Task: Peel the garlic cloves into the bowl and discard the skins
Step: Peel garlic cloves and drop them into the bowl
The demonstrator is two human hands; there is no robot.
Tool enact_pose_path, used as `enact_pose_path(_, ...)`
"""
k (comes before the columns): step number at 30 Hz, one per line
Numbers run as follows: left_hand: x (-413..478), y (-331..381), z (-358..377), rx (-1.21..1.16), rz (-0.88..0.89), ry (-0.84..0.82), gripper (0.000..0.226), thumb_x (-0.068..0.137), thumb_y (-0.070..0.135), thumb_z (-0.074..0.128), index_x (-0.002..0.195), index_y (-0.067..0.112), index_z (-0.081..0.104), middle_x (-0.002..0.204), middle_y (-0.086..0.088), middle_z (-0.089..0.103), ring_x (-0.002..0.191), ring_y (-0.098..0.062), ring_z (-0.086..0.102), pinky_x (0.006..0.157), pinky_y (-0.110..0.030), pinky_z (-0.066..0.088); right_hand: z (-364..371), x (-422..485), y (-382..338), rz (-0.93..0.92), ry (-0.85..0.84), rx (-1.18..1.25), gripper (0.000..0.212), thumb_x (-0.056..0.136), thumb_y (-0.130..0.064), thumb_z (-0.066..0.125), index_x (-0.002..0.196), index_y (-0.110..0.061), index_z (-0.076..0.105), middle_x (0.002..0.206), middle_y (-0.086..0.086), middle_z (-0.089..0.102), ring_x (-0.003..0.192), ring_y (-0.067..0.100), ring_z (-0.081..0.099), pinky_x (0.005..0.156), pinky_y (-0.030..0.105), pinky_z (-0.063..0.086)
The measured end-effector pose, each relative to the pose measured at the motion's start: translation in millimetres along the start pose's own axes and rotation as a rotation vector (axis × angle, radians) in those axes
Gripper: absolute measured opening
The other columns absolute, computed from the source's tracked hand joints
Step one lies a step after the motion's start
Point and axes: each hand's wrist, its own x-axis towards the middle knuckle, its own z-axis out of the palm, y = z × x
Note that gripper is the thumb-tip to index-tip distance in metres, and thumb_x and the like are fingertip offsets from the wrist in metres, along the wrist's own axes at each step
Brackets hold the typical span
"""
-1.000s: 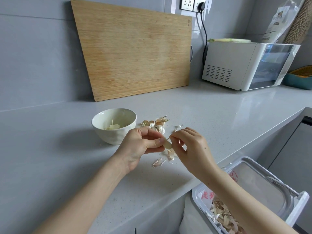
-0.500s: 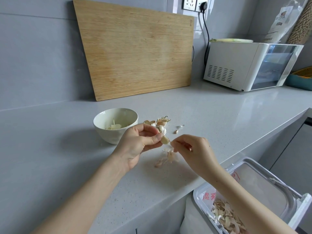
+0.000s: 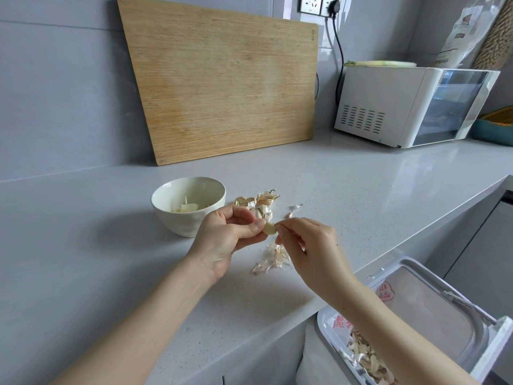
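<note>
My left hand (image 3: 226,240) pinches a pale garlic clove (image 3: 269,228) between thumb and fingers, just above the counter. My right hand (image 3: 308,250) has its fingertips curled against the clove's right end, pinching at its skin. A white bowl (image 3: 166,215) with peeled garlic inside stands just left of my left hand. Unpeeled cloves (image 3: 262,207) lie behind my hands. Loose skins (image 3: 273,261) lie on the counter below the clove. An open white bin (image 3: 433,309) lined with a bag holds discarded skins (image 3: 366,357) at the lower right, below the counter edge.
A large wooden cutting board (image 3: 222,90) leans on the back wall. A white appliance (image 3: 410,107) stands at the back right, plugged into a wall socket (image 3: 319,5). The grey counter (image 3: 83,232) ends in an edge running diagonally to the right.
My right hand drew away from the clove, down and to the right, and has come back to its tip. More skin lies on the counter under my hands.
</note>
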Motion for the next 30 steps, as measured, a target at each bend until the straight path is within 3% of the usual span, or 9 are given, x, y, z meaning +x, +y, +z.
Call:
enact_pose_path(3,0,-1,1,-0.011,-0.012,-0.002,0.022,0.074,-0.017,0.061,0.07,0.003,0.052,0.055,-0.002,0.063,0.056,-0.014,0.066,0.058,-0.024,0.057,2,1,1,-0.093,0.059,-0.067,0.025,0.089,-0.015,0.047,0.076,-0.004,0.065,0.059,0.002,0.057,0.055,0.016,0.05,0.054,0.023,0.038)
enact_pose_path(8,-1,0,0,0.006,-0.008,-0.011,0.02,0.072,-0.015,0.063,0.07,0.003,0.054,0.057,-0.005,0.064,0.057,-0.015,0.067,0.059,-0.025,0.058,0,3,0,-0.127,0.085,-0.062,0.024,0.085,-0.015,0.046,0.069,-0.006,0.061,0.058,-0.008,0.044,0.059,0.005,0.035,0.058,0.008,0.031)
enact_pose_path(13,0,0,-1,0.015,-0.018,-0.032,0.019,0.069,-0.013,0.065,0.069,0.003,0.055,0.068,-0.01,0.062,0.061,-0.016,0.067,0.056,-0.024,0.056,-1,3,3,0.019,0.038,0.027,0.017,0.082,-0.01,0.053,0.068,-0.01,0.062,0.059,-0.019,0.044,0.06,0.001,0.045,0.057,0.007,0.032)
enact_pose_path(18,-1,1,-3,0.039,-0.05,-0.127,0.017,0.058,-0.003,0.07,0.068,0.006,0.059,0.075,-0.017,0.065,0.067,-0.02,0.068,0.057,-0.025,0.055,-4,5,6,0.089,0.02,0.035,0.019,0.083,-0.008,0.056,0.064,-0.012,0.057,0.055,-0.015,0.045,0.058,0.002,0.046,0.055,0.008,0.032)
enact_pose_path(22,-1,0,-4,0.055,-0.031,-0.152,0.017,0.059,0.0,0.071,0.071,0.005,0.06,0.079,-0.021,0.067,0.074,-0.026,0.068,0.062,-0.027,0.056,-7,7,12,0.241,-0.098,-0.03,0.027,0.09,-0.013,0.059,0.067,0.002,0.06,0.055,0.011,0.058,0.048,0.008,0.04,0.049,0.019,0.031)
enact_pose_path(24,0,-1,-3,0.066,0.004,-0.127,0.015,0.063,-0.003,0.07,0.072,0.004,0.06,0.079,-0.021,0.066,0.074,-0.027,0.068,0.064,-0.028,0.057,-7,7,15,0.313,-0.18,-0.082,0.035,0.093,-0.021,0.054,0.07,0.003,0.061,0.062,0.017,0.063,0.05,0.021,0.047,0.048,0.026,0.032)
enact_pose_path(26,0,-2,-2,0.086,0.056,-0.096,0.015,0.07,-0.009,0.068,0.073,0.003,0.059,0.08,-0.022,0.065,0.074,-0.027,0.067,0.066,-0.029,0.057,-8,6,13,0.35,-0.228,-0.112,0.034,0.096,-0.021,0.048,0.073,0.001,0.061,0.068,0.015,0.065,0.051,0.016,0.049,0.049,0.026,0.034)
enact_pose_path(28,0,-3,-1,0.122,0.116,-0.076,0.016,0.073,-0.012,0.066,0.074,0.003,0.059,0.079,-0.021,0.065,0.074,-0.026,0.067,0.068,-0.029,0.057,-10,5,8,0.374,-0.232,-0.02,0.024,0.094,-0.01,0.045,0.079,-0.008,0.063,0.072,0.005,0.067,0.051,0.005,0.049,0.048,0.017,0.035)
enact_pose_path(30,-1,-6,1,0.175,0.172,-0.051,0.017,0.074,-0.012,0.067,0.073,0.003,0.059,0.075,-0.016,0.066,0.073,-0.023,0.067,0.07,-0.031,0.058,-12,5,3,0.413,-0.236,0.16,0.025,0.092,-0.007,0.045,0.086,-0.019,0.065,0.073,-0.004,0.066,0.058,0.009,0.053,0.056,0.023,0.041)
